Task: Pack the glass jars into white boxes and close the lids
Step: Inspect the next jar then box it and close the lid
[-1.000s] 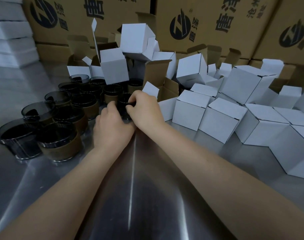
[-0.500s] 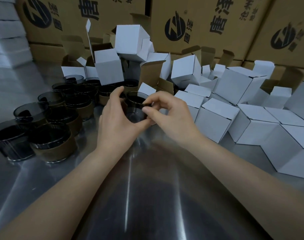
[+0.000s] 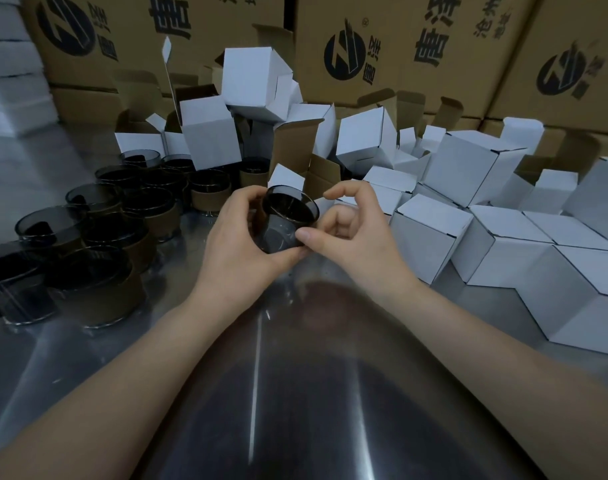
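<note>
**One jar held between two hands**

One dark glass jar (image 3: pixel 288 220) sat tilted between both hands at the middle of the view, its open mouth turned up toward the camera. It was raised in front of the heap of cartons. The left hand (image 3: pixel 236 244) wrapped round its left side and base, fingers curled behind the glass and thumb under the lower wall. The right hand (image 3: pixel 351 233) was half closed: its thumb tip pressed on the jar's lower right wall, just beside the left thumb. Its middle fingers curled close against the right side, and its forefinger arched above the rim, clear of the glass.

To the left, the other jars (image 3: pixel 98 282) stood upright in a tight cluster on the shiny metal table (image 3: pixel 261 393), several wearing brown paper sleeves. Right of the hands lay closed white boxes (image 3: pixel 430 233), touching one another in loose rows. Behind the jar, open boxes (image 3: pixel 209 133) were piled at odd angles, flaps raised and brown insides showing. Large brown cartons (image 3: pixel 382 46) with black printing formed a wall at the back. A white stack (image 3: pixel 8 64) rose at the far left edge.
</note>
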`<state>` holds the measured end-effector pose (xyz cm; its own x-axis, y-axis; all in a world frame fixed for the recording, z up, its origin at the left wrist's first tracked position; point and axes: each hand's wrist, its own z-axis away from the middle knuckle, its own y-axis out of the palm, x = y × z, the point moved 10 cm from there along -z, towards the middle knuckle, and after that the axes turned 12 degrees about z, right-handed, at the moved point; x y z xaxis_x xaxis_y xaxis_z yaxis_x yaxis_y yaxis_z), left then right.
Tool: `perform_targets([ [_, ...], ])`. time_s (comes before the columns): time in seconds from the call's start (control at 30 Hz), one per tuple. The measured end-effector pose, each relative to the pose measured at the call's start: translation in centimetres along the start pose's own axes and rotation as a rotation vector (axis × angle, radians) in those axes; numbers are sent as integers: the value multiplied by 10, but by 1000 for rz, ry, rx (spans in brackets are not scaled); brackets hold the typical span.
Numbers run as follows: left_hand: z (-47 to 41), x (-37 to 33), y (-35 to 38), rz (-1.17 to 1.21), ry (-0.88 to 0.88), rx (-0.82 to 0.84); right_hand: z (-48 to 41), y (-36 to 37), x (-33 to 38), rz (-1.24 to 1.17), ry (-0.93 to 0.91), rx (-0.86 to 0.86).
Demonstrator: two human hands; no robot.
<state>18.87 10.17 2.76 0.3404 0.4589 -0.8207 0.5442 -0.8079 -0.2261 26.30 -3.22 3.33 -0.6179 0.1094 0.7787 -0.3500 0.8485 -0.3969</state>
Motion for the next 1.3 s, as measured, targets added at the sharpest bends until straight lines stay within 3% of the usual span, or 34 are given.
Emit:
perform_targets([
  [0.53,0,2,9,49,51,123,1,13,-22,-65,87,203],
  [1.3,-2,10,16,-112,36,161,1,8,-14,58,-8,122],
])
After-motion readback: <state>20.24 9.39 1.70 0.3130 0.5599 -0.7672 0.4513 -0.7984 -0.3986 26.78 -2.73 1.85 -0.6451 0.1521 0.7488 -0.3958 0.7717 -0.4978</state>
